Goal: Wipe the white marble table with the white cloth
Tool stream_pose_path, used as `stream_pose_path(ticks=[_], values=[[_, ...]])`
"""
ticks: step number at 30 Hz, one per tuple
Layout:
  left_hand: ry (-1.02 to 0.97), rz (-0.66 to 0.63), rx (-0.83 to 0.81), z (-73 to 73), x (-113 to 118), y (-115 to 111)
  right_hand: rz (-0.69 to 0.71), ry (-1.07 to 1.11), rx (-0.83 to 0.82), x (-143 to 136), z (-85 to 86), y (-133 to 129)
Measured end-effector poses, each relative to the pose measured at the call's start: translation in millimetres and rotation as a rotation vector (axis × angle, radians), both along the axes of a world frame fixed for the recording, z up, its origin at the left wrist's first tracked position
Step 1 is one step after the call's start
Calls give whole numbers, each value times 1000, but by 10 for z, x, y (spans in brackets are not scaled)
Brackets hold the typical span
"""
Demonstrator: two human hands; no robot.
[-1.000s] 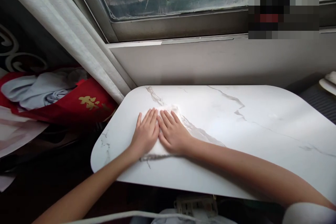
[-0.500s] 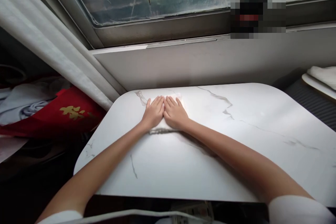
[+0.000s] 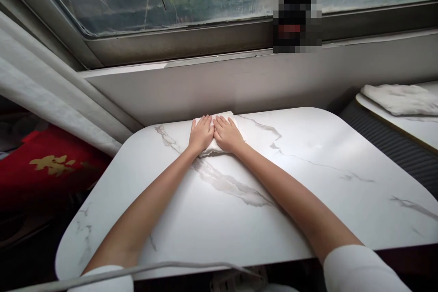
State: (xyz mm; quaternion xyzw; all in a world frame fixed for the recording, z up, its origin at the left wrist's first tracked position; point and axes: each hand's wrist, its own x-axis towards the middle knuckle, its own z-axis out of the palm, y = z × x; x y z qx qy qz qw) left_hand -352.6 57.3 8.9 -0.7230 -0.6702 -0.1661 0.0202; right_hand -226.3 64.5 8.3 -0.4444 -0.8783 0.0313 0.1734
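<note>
A white cloth (image 3: 223, 115) lies folded on the white marble-patterned table (image 3: 191, 223), close to its far edge. My left hand (image 3: 201, 135) presses flat on the cloth's left part, fingers stretched forward. Beside it my right hand (image 3: 227, 134) also lies flat on the cloth, with fingers straight. The two hands touch or nearly touch along their inner sides. Parts of the cloth show past the fingertips, below the palms and at the right; the rest is hidden under my hands.
A wall and window frame (image 3: 185, 45) stand behind the table. To the left hang a pale curtain (image 3: 58, 86) and a red item with gold print (image 3: 51, 164). Another white cloth (image 3: 397, 98) rests on a surface at the right. A pale cable (image 3: 178, 264) crosses near the front edge.
Both hands have slid the cloth toward the table's far edge and somewhat to the right over the tabletop. My view has turned a little to the right.
</note>
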Motion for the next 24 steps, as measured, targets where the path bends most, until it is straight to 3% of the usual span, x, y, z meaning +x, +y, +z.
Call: stream_pose_path(ticks=[5,10,13,16,21,24], values=[[-24,-71,-41,-30,460,-830,111,-46,-2,596,48,-753],[-100,-317,-118,-30,876,-1796,149,-70,-2,1265,85,-1697],[-121,-401,-137,-23,1013,-1969,30,-56,-19,1439,56,-1884],[-94,-367,-139,-18,1071,-1626,-119,-70,-84,1400,36,-1571],[-49,-231,-90,13,1094,-451,-184,-110,-107,1185,88,-429],[-38,-148,-84,31,1118,97,-178,-117,-69,1109,112,138]])
